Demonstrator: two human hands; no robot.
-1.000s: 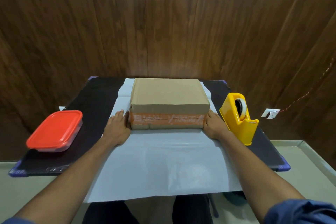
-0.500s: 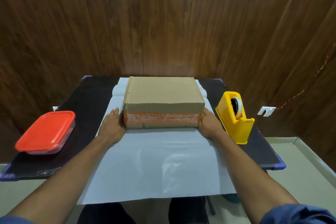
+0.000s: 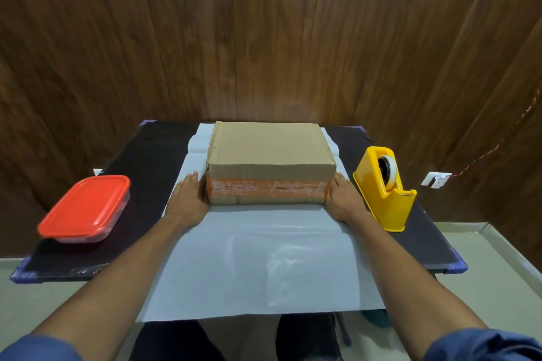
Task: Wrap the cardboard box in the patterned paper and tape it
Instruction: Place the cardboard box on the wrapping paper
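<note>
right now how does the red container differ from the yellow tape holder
The red container lies low and flat on the table's left side, lid on. The yellow tape holder stands taller on the right, open-sided, with a tape roll showing. Both sit on the dark table, off the paper, and neither hand touches them.

Even, moderately bright indoor light from above and in front; soft pale hotspot on wood panel wall [image 3: 264,3] top centre. Broad glare patch on white paper sheet [image 3: 264,258], washing out near part. Short soft shadows under red-lidded container [image 3: 83,208] and yellow tape dispenser [image 3: 384,187]. Black tabletop [image 3: 140,161] crushed dark, little detail. Wide-angle bowing of wall planks toward edges. Focus sharp mid-frame, sleeves at bottom corners slightly soft
</note>
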